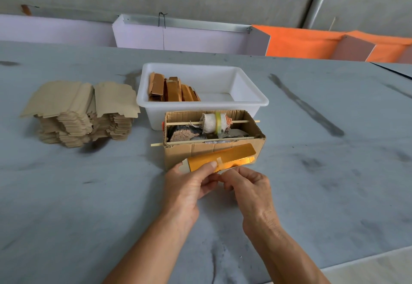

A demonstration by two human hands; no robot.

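My left hand grips a long, folded gold foil box, thumb pressed on a strip of clear tape across its seam. My right hand is just below the box's lower edge, fingers curled, pinching the tape end there. The gold box is held above the grey table in front of a brown cardboard box. That cardboard box carries a tape roll threaded on a wooden stick, with stones inside it.
A white plastic tub behind the cardboard box holds several finished gold boxes at its left end. A stack of flat brown card blanks lies to the left. Purple and orange dividers stand along the table's far edge.
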